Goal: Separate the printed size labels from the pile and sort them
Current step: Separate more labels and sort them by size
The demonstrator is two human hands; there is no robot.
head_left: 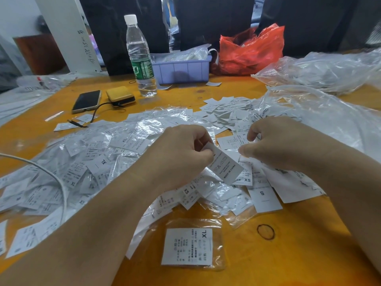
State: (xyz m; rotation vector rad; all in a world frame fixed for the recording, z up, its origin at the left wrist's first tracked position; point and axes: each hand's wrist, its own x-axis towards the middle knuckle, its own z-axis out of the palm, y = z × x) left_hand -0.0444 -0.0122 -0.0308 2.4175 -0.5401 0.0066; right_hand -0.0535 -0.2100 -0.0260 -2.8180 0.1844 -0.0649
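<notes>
Labels lie heaped in a wide pile [115, 162] across the orange table [288, 254], many in clear sleeves. Above that pile, the left hand [181, 153] pinches one printed label [225, 165] between thumb and curled fingers, the strip hanging tilted, "MADE IN CHINA" readable. Just right of it, the right hand [282, 141] hovers with fingers curled over the pile; it seems to pinch a label, though I cannot tell for sure. Nearer than the pile lies a single sleeved XL label [188, 246]. Beyond the pile stand a water bottle [141, 58], a phone [86, 101] and a lilac bin [181, 70].
</notes>
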